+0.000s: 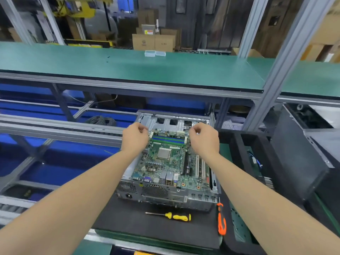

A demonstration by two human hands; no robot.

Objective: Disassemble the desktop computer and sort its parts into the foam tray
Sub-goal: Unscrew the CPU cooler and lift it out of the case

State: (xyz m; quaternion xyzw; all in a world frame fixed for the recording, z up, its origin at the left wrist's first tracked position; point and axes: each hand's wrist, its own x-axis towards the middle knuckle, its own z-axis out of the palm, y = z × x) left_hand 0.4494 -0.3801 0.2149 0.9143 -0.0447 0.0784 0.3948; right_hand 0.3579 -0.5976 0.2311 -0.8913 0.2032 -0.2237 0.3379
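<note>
A long green shelf (128,67) was stretched across the far side. Nearer, at centre, the opened computer case (165,197) was laid on a black mat (128,223), its motherboard (165,162) exposed. The black foam tray (244,134) was set just right of it, partly hidden by the right forearm. The left hand (135,136) and right hand (203,138) were held with curled fingers at either end of the memory sticks (168,139); whether anything was pinched could not be told. A yellow screwdriver (176,216) and an orange-handled tool (221,220) were laid near the case.

cardboard boxes (152,42) behind green shelf (128,67); clear cases (155,53) on it (two).
</note>
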